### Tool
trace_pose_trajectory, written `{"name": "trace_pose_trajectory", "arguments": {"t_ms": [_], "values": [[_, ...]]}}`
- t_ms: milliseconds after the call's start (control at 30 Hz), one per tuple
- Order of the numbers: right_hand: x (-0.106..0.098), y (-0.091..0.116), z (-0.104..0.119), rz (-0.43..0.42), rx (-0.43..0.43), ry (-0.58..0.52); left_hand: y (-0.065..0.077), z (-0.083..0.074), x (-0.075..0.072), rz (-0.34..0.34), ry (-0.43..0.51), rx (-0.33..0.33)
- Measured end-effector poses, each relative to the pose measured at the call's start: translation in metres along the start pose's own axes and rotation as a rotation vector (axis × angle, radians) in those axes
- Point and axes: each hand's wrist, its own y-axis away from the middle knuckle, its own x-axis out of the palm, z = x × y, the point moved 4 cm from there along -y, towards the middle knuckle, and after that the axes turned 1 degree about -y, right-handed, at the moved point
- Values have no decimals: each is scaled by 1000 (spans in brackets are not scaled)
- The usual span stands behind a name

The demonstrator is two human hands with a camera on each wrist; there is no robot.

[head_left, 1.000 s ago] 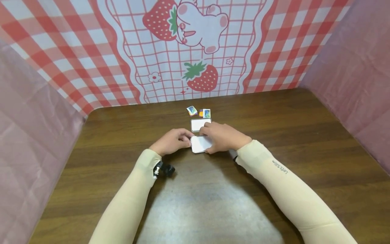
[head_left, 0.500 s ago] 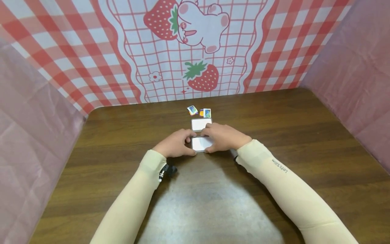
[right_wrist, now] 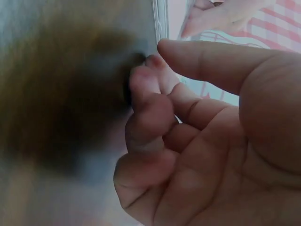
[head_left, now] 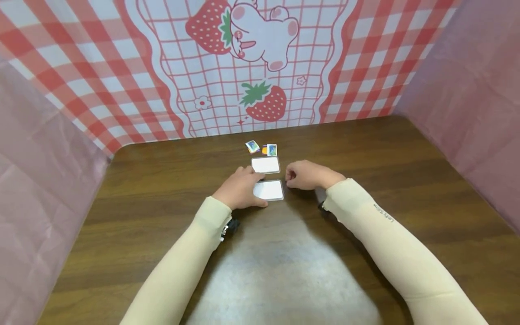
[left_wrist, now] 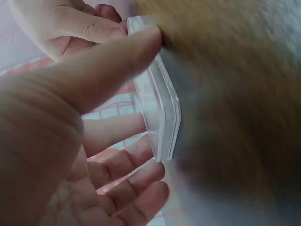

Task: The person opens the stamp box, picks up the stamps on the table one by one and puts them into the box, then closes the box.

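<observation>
My left hand (head_left: 239, 189) holds the left end of a clear, shallow plastic case (head_left: 271, 190) that looks white from above. In the left wrist view, the thumb lies along one side of the see-through case (left_wrist: 167, 101) and the fingers spread along the other. Just off the case's right end, my right hand (head_left: 309, 175) has its fingers curled down toward the tabletop. The right wrist view shows bent fingers (right_wrist: 153, 117) with nothing between them and the thumb. A second flat rectangular case (head_left: 265, 165), also white, lies directly behind the first.
Behind the cases lie two small colourful picture pieces (head_left: 252, 146), the other one a rectangular piece (head_left: 271, 150) over something orange and purple. The brown wooden table (head_left: 365, 153) ends at a strawberry-printed cloth (head_left: 266, 106), with pink cloth on both sides.
The right hand has let go of the case's right end and drawn away to the right, its fingers curling. The left hand has come further over the left end and grips it.
</observation>
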Motion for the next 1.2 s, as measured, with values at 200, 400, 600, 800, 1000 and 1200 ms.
{"name": "trace_pose_trajectory", "arguments": {"t_ms": [200,400,600,800,1000,1200], "values": [[6,-3,-8,86,79,-138,-3,-4,2,-13,-33,26],[10,-4,-13,122,118,-213,-2,-5,2,-21,-23,65],[10,-7,-8,151,130,-193,-3,-4,-2,-20,-59,107],[9,-8,-2,156,162,-121,-5,-5,-5,-1,-90,128],[7,-9,-5,146,196,-119,-8,-9,-4,12,-132,127],[5,-9,-4,150,215,-120,-8,-10,-5,9,-137,129]]}}
